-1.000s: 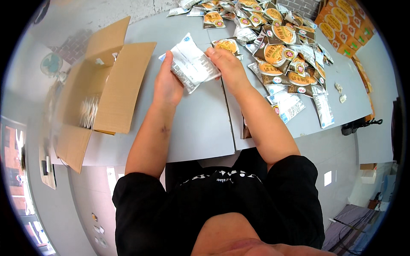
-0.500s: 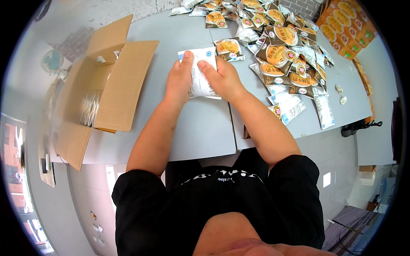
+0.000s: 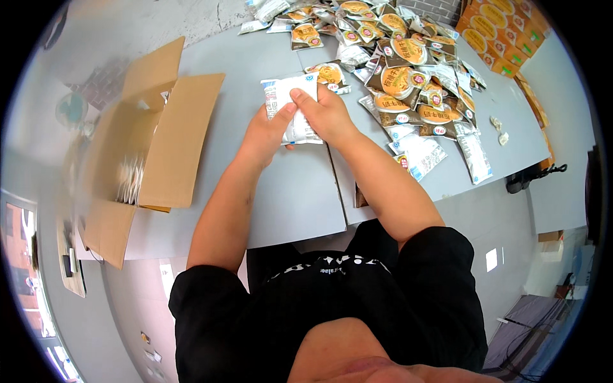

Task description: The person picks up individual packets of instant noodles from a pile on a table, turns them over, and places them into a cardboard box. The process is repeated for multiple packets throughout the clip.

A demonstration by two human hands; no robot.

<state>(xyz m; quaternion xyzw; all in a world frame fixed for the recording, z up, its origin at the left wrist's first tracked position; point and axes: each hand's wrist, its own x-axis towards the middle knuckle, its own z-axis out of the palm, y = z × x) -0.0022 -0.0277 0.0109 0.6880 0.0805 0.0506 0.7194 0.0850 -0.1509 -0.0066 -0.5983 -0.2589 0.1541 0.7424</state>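
Note:
Between both hands I hold a milk pouch (image 3: 285, 93), its white printed back facing me, above the grey table. My left hand (image 3: 268, 131) grips its lower left part, thumb on the front. My right hand (image 3: 324, 115) clasps the right edge, its thumb pressed on the middle. The fingers behind the pouch are mostly hidden. Just beyond my right hand lies another pouch (image 3: 328, 73) with a brown and orange front. To the right, a large heap of such pouches (image 3: 400, 83) is piled, some face up, some showing white backs.
An open cardboard box (image 3: 182, 140) stands at the left with its flaps out; several pouches (image 3: 131, 180) stand on edge inside. Orange cartons (image 3: 495, 35) are stacked at the back right. Crumpled white scraps (image 3: 503, 138) lie near the right end of the grey table (image 3: 294, 210).
My left hand has slid down the pouch's left side, its thumb now lower and pointing inward. The pouch has tilted a little. The whole view has shifted slightly.

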